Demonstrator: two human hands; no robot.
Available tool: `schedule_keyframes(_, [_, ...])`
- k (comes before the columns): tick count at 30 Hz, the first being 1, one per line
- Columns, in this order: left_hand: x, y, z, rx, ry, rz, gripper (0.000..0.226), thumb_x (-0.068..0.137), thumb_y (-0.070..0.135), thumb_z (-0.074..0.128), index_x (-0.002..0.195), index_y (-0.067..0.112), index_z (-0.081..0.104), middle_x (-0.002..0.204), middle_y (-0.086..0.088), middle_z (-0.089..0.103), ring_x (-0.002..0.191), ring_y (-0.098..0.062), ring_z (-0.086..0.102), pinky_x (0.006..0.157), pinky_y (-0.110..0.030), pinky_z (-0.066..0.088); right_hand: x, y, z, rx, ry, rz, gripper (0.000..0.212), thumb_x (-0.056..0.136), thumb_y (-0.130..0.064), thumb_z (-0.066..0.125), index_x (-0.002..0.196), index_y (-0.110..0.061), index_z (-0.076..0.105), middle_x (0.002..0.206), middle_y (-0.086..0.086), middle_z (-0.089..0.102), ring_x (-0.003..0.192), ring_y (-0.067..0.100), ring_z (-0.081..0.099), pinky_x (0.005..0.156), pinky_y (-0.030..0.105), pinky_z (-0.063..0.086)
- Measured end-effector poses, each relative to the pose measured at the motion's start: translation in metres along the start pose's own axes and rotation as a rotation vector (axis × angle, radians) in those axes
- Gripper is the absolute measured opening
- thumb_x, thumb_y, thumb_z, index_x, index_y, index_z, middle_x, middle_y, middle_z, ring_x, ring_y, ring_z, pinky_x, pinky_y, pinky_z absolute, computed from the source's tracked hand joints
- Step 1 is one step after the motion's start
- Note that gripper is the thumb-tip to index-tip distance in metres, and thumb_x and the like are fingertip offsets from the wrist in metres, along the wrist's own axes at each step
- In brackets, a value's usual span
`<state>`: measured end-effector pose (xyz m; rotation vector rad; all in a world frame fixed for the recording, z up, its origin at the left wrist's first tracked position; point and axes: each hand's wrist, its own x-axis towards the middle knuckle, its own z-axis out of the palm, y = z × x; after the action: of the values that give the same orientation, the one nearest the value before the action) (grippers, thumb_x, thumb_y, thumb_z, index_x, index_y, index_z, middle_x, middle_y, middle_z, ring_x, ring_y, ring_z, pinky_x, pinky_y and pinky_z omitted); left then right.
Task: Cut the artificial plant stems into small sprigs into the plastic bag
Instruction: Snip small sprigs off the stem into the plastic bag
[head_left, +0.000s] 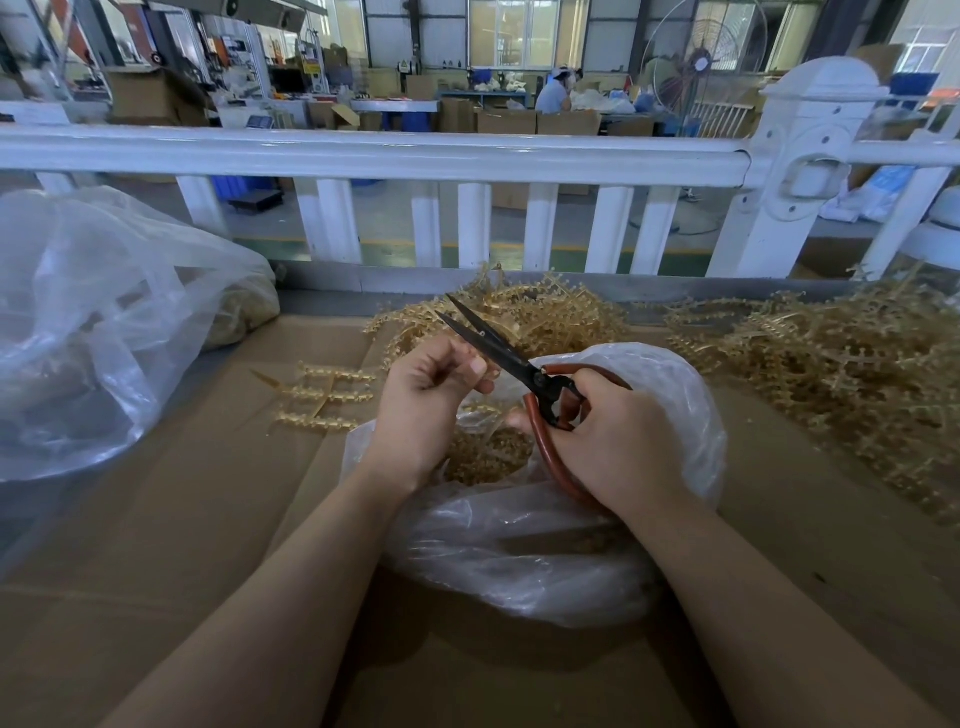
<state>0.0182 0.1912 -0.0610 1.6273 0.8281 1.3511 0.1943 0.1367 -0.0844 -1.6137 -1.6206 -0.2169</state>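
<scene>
**Cutting over the open bag so the sprigs fell where they belonged**

We held our work directly above the mouth of the small plastic bag (649, 395), which sat on the cardboard-covered bench (182, 545) just in front of us. That placement looked deliberate: anything snipped would drop straight onto the cut sprigs (483, 452) already heaped inside, with no gathering needed afterwards.

Our right hand (618, 441) was clamped around the red loop handles of the scissors (498, 348), fingers threaded through them. The dark blades pointed up and away to the left and stood slightly parted at the tips, so we judged a cut was being lined up or had just been made. Our left hand (431, 400) was curled closed beside the blades, thumb pressed against the fingers as if pinching a short piece of stem; the piece itself was too small and hidden for us to make out.

The uncut artificial plant stems (831, 364) lay in tangled golden piles along the far side of the bench, near enough for the left hand to reach. One loose branched stem (322, 395) lay flat to the left of the bag. A larger clear bag (104, 322) stood at the far left, holding some golden material. A white railing (415, 150) closed off the bench behind.
</scene>
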Motion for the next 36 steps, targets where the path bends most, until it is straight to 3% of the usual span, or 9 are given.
schedule_keyframes(5, [-0.001,0.0,0.0,-0.008,-0.003,-0.005,0.02,0.095,-0.003,0.056,0.08,0.007,0.062,0.073,-0.002,0.066,0.073,-0.01,0.062,0.076,-0.018,0.051,0.0,-0.001,0.001,0.002,0.017,-0.007,0.06,0.077,-0.082,0.052,0.074,-0.024,0.061,0.062,-0.014,0.058,0.058,0.004,0.056,0.056,0.025,0.052])
schedule_keyframes(8, [-0.002,0.001,0.0,-0.037,-0.016,-0.022,0.023,0.095,-0.001,0.059,0.079,0.014,0.066,0.073,0.005,0.067,0.074,-0.008,0.062,0.076,-0.02,0.052,-0.002,-0.002,0.0,0.065,0.006,-0.006,0.069,0.076,-0.088,0.044,0.083,-0.024,0.067,0.068,-0.016,0.062,0.063,0.001,0.058,0.061,0.012,0.048])
schedule_keyframes(12, [-0.002,0.002,0.001,-0.076,-0.07,-0.1,0.009,0.09,-0.002,0.065,0.09,0.003,0.073,0.09,-0.003,0.075,0.087,-0.011,0.068,0.081,-0.022,0.052,0.0,-0.005,0.001,0.188,0.025,0.056,0.043,0.079,-0.072,0.059,0.089,-0.031,0.07,0.069,-0.023,0.06,0.074,-0.007,0.06,0.067,0.002,0.041])
schedule_keyframes(17, [-0.005,0.0,0.005,-0.003,-0.157,-0.09,0.011,0.086,-0.006,0.069,0.095,-0.006,0.074,0.1,-0.016,0.075,0.098,-0.032,0.07,0.092,-0.039,0.055,0.004,-0.016,-0.001,0.526,-0.078,0.168,0.029,0.069,-0.069,0.069,0.084,-0.044,0.066,0.077,-0.029,0.07,0.08,-0.008,0.066,0.065,0.007,0.047])
schedule_keyframes(19, [-0.005,0.0,0.005,-0.022,-0.159,-0.09,0.01,0.083,-0.006,0.071,0.092,-0.004,0.075,0.097,-0.015,0.075,0.095,-0.027,0.071,0.089,-0.036,0.056,0.005,-0.016,0.001,0.58,-0.111,0.189,0.028,0.069,-0.065,0.072,0.085,-0.042,0.068,0.081,-0.026,0.072,0.079,-0.003,0.068,0.068,0.013,0.052])
schedule_keyframes(23, [-0.005,0.0,0.006,-0.05,-0.174,-0.075,0.012,0.079,-0.006,0.074,0.083,0.006,0.075,0.084,-0.001,0.076,0.079,-0.009,0.071,0.074,-0.02,0.054,0.004,-0.009,0.004,0.631,-0.163,0.227,0.023,0.08,-0.04,0.081,0.1,-0.031,0.076,0.085,-0.02,0.074,0.081,-0.001,0.07,0.071,0.016,0.056])
schedule_keyframes(27, [-0.005,0.001,0.005,-0.087,-0.219,-0.091,0.011,0.082,-0.006,0.072,0.084,0.005,0.074,0.085,0.001,0.075,0.081,-0.008,0.069,0.074,-0.019,0.052,0.005,-0.008,0.002,0.666,-0.176,0.235,0.013,0.083,-0.028,0.08,0.085,-0.037,0.07,0.08,-0.022,0.073,0.076,-0.003,0.068,0.064,0.009,0.05])
schedule_keyframes(31, [-0.004,0.005,0.003,-0.186,-0.2,-0.123,0.011,0.087,-0.001,0.069,0.081,0.008,0.069,0.076,0.002,0.07,0.07,-0.007,0.064,0.068,-0.018,0.05,0.006,-0.01,0.001,0.611,-0.166,0.231,0.013,0.091,-0.026,0.073,0.096,-0.037,0.068,0.08,-0.026,0.071,0.076,-0.006,0.067,0.064,0.009,0.048])
schedule_keyframes(36, [-0.004,0.003,0.003,-0.209,-0.125,-0.123,0.009,0.088,0.003,0.068,0.08,0.007,0.069,0.073,0.004,0.07,0.066,-0.003,0.062,0.065,-0.016,0.049,0.004,-0.009,0.004,0.518,-0.131,0.262,0.013,0.09,-0.03,0.073,0.103,-0.027,0.073,0.072,-0.017,0.069,0.076,0.0,0.067,0.069,0.02,0.053])
